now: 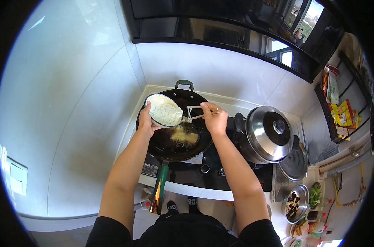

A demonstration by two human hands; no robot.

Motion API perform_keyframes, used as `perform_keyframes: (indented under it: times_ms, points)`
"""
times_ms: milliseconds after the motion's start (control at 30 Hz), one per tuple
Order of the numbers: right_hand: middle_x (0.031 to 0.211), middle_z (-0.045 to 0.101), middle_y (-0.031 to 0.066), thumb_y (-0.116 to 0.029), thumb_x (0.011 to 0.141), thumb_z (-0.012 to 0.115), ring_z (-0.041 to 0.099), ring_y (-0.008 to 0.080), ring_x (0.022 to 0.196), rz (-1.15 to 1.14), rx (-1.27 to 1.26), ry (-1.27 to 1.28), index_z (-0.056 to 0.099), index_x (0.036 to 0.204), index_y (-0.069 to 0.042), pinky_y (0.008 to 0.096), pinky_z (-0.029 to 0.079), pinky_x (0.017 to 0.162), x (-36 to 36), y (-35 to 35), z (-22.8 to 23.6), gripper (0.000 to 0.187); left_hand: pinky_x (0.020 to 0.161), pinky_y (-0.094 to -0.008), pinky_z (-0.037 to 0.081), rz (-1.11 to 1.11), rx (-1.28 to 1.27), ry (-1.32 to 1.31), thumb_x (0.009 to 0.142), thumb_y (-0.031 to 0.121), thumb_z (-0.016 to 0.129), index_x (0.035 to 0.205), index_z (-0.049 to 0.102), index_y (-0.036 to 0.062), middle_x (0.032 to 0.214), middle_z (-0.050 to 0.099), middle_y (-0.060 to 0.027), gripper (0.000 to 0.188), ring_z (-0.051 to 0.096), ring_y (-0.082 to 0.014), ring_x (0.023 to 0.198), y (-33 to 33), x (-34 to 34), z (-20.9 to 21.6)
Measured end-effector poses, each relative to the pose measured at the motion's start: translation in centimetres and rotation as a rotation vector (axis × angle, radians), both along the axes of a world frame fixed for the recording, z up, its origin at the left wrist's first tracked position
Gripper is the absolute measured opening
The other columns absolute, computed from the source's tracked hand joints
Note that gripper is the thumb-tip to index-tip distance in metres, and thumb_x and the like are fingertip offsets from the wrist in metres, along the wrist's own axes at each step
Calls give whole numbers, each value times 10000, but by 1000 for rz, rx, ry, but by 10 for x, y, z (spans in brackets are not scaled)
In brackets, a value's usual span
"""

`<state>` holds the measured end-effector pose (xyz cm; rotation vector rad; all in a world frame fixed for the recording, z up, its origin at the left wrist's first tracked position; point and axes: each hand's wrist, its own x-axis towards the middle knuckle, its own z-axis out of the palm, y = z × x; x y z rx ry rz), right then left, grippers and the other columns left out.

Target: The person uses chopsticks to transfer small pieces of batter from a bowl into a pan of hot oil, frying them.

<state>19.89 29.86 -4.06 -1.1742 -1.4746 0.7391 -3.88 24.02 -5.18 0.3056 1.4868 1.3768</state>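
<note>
- clamped on the rim and side of a bowl (pixel 164 125), your left hand (pixel 145 120) tips it to the right over a black wok (pixel 155 142).
- pale batter (pixel 164 110) flecked with green fills the tilted bowl, reaching close to its lower lip.
- your right hand (pixel 215 122), fingers closed around a pair of chopsticks (pixel 196 107), works beside the bowl, above the wok; the tips stand apart.
- white, sticky strands (pixel 189 113) hang between those tips, near the bowl's right edge.
- below both hands, a yellowish piece of frying food (pixel 185 136) sits in dark oil in the wok, small bubbles around its edges.
- the wok rests on the left side of a black stove (pixel 187 179), its long green handle (pixel 162 176) pointing back toward you and a loop handle (pixel 184 84) on the far side.
- to your right, just past your forearm, stands a steel pot (pixel 253 144) under a domed lid (pixel 273 131).
- farther right, a metal bowl (pixel 305 193) of dark and pale pieces sits on the counter beside leafy greens (pixel 314 195), below a wall shelf (pixel 327 116) of colourful packets (pixel 342 113).
</note>
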Motion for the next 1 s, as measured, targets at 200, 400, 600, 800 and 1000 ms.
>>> perform_keyframes:
  times_ms: [200,400,600,800,1000]
  points:
    - [691,682,128,-285,831,692,670,206,598,-8,-190,146,711,851,-6,321,526,622,-24,15,-20,281,882,-508,467,7,2,-24,857,656,439,1355,399,81,1266,528,-182,762,576,-320,1082,-5,2,3]
    - [615,660,117,-302,853,670,661,200,576,-181,5,89,705,801,9,314,515,597,-28,26,-30,318,895,-512,467,15,23,-48,860,659,431,1358,397,80,1268,528,-181,764,584,-315,1079,-3,-4,0]
    - [672,662,79,-201,863,679,628,116,561,-190,106,161,679,824,75,261,536,530,-26,24,-16,279,903,-521,462,49,27,-62,872,648,430,1366,390,85,1291,514,-175,750,574,-321,1106,-6,-3,5]
    - [713,662,85,-180,864,680,625,119,583,-97,64,359,669,863,77,249,538,535,-39,25,0,258,932,-539,446,56,102,-119,878,628,442,1372,385,96,1308,502,-165,728,563,-333,1129,-3,-6,3]
    - [760,663,96,-202,872,682,639,143,610,-32,-34,538,652,884,73,253,544,547,-53,20,17,276,937,-543,442,141,136,-163,877,617,456,1372,386,103,1321,492,-158,717,558,-332,1136,-5,-9,7]
